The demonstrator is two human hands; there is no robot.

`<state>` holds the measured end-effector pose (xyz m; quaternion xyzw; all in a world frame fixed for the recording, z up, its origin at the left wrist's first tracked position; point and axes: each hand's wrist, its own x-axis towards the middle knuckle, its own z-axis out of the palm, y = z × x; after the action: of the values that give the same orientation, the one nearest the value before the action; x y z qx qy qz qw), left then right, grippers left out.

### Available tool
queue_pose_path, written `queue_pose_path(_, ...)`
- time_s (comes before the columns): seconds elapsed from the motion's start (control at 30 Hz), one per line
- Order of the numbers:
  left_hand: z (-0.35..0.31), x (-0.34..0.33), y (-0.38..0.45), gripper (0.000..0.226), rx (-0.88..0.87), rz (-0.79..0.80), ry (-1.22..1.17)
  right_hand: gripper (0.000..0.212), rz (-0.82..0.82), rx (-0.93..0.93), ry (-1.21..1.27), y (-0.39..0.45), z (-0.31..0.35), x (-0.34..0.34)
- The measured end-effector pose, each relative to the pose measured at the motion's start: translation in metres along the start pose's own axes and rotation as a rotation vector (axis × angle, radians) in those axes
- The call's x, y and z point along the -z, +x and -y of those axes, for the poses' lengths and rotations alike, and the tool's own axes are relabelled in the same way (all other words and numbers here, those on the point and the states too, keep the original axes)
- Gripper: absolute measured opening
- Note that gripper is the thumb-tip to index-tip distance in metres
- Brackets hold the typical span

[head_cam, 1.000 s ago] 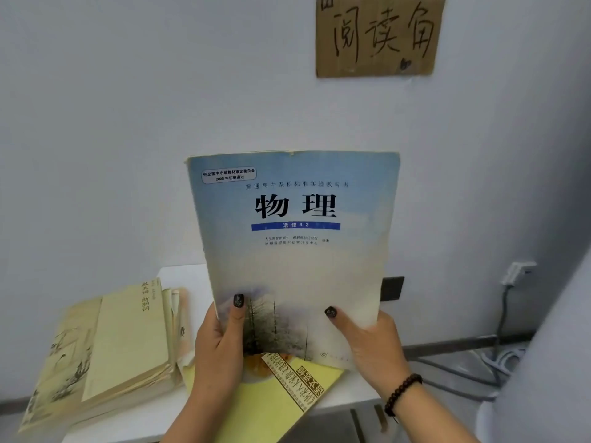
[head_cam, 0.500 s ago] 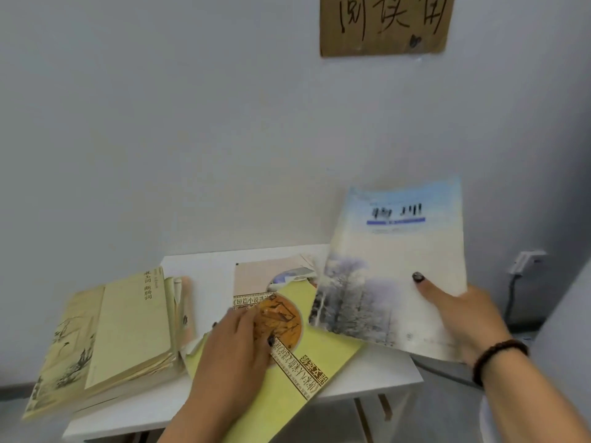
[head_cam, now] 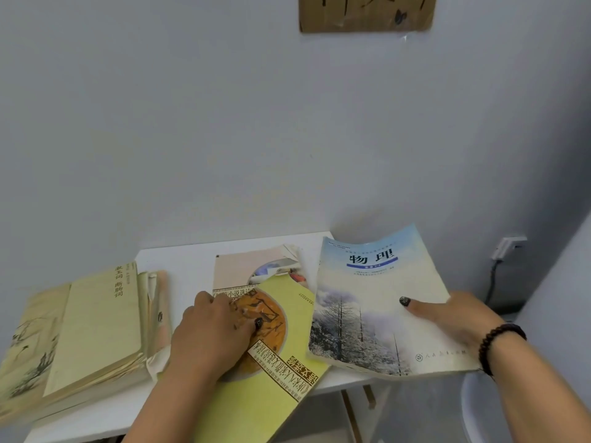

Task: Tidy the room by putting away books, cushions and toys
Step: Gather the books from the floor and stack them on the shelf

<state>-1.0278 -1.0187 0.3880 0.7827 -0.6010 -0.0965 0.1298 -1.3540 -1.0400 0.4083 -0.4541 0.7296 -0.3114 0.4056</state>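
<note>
Head view: a small white desk (head_cam: 179, 260) stands against a pale wall, below a brown cardboard sign (head_cam: 367, 14) of which only the lower part is in frame. The right hand (head_cam: 460, 318) holds a blue physics textbook (head_cam: 377, 302) at its right edge, thumb laid across the front cover and fingers hidden beneath, so the book is pinched between thumb and fingers. The textbook sits tilted at the right end of the desk, its lower right corner projecting past the desk edge; this grip presumably keeps it supported there. The left hand (head_cam: 214, 334) rests palm down on a yellow-green book (head_cam: 271, 378), fingers loosely bent over the orange disc printed on its cover; whether the fingertips hook an edge cannot be told. The yellow-green book lies skewed, overhanging the front edge of the desk, and partly covers a pink-covered book (head_cam: 243, 270) with a torn, curled upper corner. The hand placement appears suited to steadying or sliding this book so the loose volumes can be squared into one pile. At the left end of the desk lies a stack of worn yellowed books (head_cam: 92, 327), well apart from the textbook. A wall socket with a cable (head_cam: 508, 247) is visible to the right. No cushions or toys are in view.
</note>
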Motion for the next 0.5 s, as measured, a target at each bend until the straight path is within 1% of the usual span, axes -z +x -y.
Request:
queue_pose_path(0.07, -0.002, -0.002, 0.001, 0.052, 0.02, 0.032, 0.013, 0.032, -0.006, 0.005, -0.024, 0.0, 0.001, 0.0)
queue_pose_path(0.17, -0.005, -0.004, -0.001, 0.054, 0.055, 0.029, 0.048, 0.031, -0.011, 0.012, -0.055, -0.001, 0.002, 0.001)
queue_pose_path(0.27, -0.004, -0.002, -0.002, 0.057, 0.094, 0.065, 0.014, 0.034, -0.027, 0.021, -0.107, -0.003, 0.002, 0.0)
queue_pose_path(0.33, -0.003, 0.001, -0.002, 0.046, 0.089, 0.055, -0.039, 0.035, -0.043, 0.035, -0.128, -0.004, 0.002, -0.001)
queue_pose_path(0.4, -0.004, 0.007, -0.005, 0.031, 0.042, -0.035, -0.075, 0.036, -0.063, 0.066, -0.141, -0.005, 0.003, -0.001)
queue_pose_path(0.5, -0.01, 0.021, -0.015, 0.023, -0.136, -0.3, -0.08, 0.032, -0.091, 0.144, -0.082, -0.01, 0.005, 0.001)
